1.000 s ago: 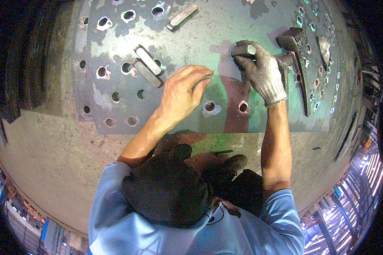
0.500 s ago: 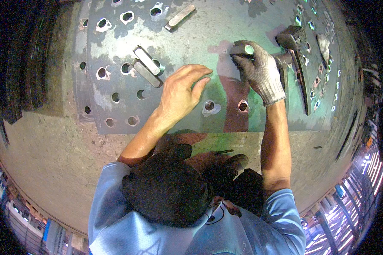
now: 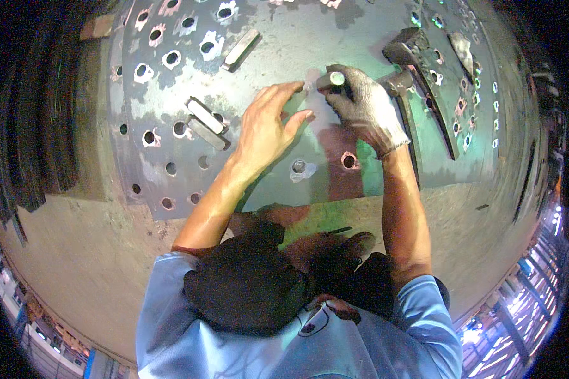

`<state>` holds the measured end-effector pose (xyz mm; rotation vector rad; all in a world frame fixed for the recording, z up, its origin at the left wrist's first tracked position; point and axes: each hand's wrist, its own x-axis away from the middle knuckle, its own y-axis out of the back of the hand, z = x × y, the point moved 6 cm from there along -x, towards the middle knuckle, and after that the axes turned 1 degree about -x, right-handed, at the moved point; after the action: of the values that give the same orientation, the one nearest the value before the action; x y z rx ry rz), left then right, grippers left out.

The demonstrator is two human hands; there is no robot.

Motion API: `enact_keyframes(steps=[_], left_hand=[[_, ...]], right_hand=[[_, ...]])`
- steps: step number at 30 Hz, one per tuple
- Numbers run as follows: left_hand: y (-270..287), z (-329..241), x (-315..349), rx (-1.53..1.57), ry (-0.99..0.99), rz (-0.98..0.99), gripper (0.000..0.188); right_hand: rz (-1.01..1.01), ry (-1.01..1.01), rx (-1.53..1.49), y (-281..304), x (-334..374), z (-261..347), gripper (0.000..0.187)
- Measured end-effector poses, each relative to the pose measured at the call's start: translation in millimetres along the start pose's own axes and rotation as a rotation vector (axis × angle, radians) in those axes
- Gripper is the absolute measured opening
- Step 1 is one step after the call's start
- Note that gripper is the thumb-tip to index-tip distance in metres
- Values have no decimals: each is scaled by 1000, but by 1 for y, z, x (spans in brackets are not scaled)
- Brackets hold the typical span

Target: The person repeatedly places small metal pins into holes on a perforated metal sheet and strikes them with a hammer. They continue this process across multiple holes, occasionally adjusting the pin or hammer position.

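Observation:
My right hand (image 3: 363,104), in a grey knit glove, is closed around a short metal rod (image 3: 336,79) whose round end faces up, held against a large green steel plate (image 3: 278,47) full of drilled holes. My bare left hand (image 3: 269,129) rests flat on the plate just left of the rod, fingers spread and holding nothing. Two holes (image 3: 298,167) lie near the plate's front edge below my hands.
A hammer (image 3: 406,79) lies on the plate right of my gloved hand. Flat metal bars (image 3: 202,122) rest left of my bare hand, another bar (image 3: 241,49) further up. Concrete floor (image 3: 82,252) surrounds the plate; my dark shoes (image 3: 354,243) are below its edge.
Both hands sit higher in the picture and my left hand has closed in toward the rod; the view has tilted, shifting the plate and hammer up and left.

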<state>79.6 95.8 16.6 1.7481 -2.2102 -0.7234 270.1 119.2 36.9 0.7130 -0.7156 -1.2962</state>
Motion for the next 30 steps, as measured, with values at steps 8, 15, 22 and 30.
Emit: enact_keyframes(steps=[8,15,22,30], left_hand=[[-33,-1,-49,-27,-273,28,50],[-38,8,-51,-53,-285,34,36],[-40,8,-50,-90,-279,47,34],[-40,8,-49,-63,-275,32,31]], right_hand=[[-658,-258,530,53,76,-83,53],[-571,-261,497,38,79,-100,52],[-547,-297,486,39,78,-100,49],[-546,-320,514,39,77,-98,50]])
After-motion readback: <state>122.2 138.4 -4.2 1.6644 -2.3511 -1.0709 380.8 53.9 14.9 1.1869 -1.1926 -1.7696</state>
